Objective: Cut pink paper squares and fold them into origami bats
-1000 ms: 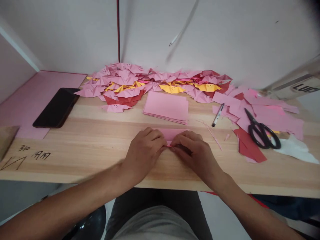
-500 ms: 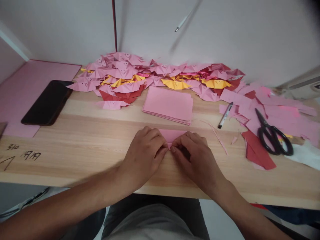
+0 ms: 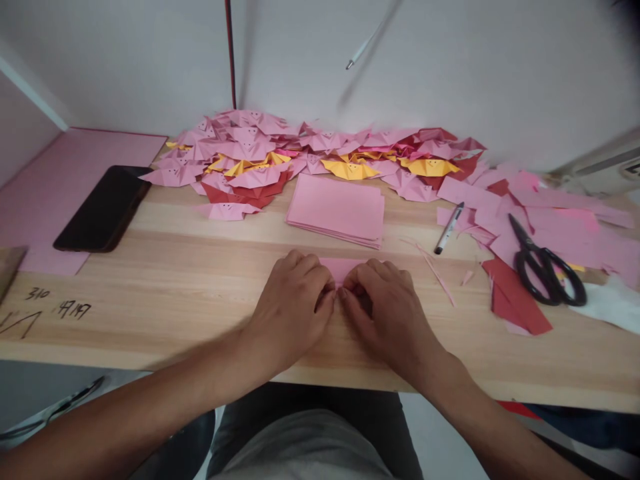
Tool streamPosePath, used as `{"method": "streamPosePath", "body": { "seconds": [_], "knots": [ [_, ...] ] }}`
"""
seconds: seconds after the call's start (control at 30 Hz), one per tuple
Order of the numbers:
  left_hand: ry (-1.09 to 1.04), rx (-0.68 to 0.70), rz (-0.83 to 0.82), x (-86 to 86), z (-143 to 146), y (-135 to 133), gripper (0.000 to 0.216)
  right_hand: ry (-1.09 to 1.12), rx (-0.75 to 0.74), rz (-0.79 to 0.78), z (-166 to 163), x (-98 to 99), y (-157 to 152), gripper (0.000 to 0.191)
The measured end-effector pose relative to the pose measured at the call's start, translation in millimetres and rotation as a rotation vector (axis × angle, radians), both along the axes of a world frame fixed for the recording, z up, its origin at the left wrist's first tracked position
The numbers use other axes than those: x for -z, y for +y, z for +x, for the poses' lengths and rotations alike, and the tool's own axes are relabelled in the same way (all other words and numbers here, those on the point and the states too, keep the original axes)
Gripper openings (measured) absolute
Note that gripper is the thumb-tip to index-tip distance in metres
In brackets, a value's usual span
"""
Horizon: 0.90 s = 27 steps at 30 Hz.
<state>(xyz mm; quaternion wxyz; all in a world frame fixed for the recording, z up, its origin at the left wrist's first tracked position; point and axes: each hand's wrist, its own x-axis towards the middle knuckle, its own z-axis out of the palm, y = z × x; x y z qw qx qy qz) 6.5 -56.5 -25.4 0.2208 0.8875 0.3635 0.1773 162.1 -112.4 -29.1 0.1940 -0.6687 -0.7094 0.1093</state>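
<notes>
A small piece of pink paper point(image 3: 344, 268) lies on the wooden table near its front edge, mostly covered by my hands. My left hand point(image 3: 296, 307) is closed on its left part, thumb and fingers pinching the near edge. From the other side my right hand point(image 3: 387, 310) pinches the same edge, the two thumbs almost touching. Just beyond the hands sits a stack of pink paper sheets point(image 3: 336, 208). How the paper is folded under the fingers is hidden.
Folded paper figures point(image 3: 250, 143) in pink, yellow and red are heaped along the wall. Black-handled scissors point(image 3: 543, 270), a marker point(image 3: 449, 229), red paper point(image 3: 517, 297) and pink scraps point(image 3: 560, 233) lie to the right. A phone point(image 3: 103, 210) rests at the left on a large pink sheet point(image 3: 30, 193).
My right hand has shifted slightly left along the paper's edge, covering more of it. Both hands keep their pinch. The camera view has moved a little.
</notes>
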Motion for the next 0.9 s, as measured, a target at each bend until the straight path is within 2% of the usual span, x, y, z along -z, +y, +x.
{"method": "streamPosePath", "body": {
  "seconds": [0.33,0.47,0.6,0.9],
  "knots": [
    [0.049,0.004,0.022,-1.6,1.5,-0.1,0.012,-0.010,-0.010,-0.016,0.6,-1.7,-1.7,0.012],
    [0.032,0.005,0.012,-0.4,1.0,0.2,0.010,0.049,-0.050,-0.036,4.9,-2.7,-3.0,0.014],
    [0.020,0.018,-0.004,-0.1,-0.8,0.3,0.010,0.148,-0.084,-0.029,9.6,-2.0,-4.9,0.008],
    [-0.033,0.018,-0.057,-0.8,-0.7,-0.3,0.006,0.141,-0.068,-0.010,8.4,-1.2,-5.8,0.011]
  ]
}}
